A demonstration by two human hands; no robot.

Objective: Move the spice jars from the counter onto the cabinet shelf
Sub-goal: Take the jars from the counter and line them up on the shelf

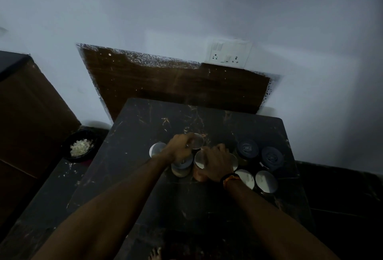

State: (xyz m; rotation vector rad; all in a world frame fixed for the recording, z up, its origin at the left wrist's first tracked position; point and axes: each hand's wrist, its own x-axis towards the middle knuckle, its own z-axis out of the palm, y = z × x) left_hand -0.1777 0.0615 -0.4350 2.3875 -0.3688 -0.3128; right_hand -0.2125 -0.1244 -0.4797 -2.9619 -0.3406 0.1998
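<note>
Several spice jars stand clustered on a dark marbled counter [145,177]. Most have round silver lids; two at the right have dark lids [247,149]. My left hand [180,149] curls over a silver-lidded jar [182,168] with pale contents, next to another jar [198,141] behind it. My right hand [216,162] grips a jar with reddish-brown contents [200,165]. A lone silver-lidded jar [156,149] stands left of my left hand. Two more silver-lidded jars [266,181] sit by my right wrist. No cabinet shelf shows in the dim view.
A black bowl [81,145] of pale shredded bits sits on the floor at the left, beside a brown cardboard box [31,118]. A dark wooden panel [176,87] and a wall socket [228,53] are behind the counter. My foot [155,253] shows at the bottom.
</note>
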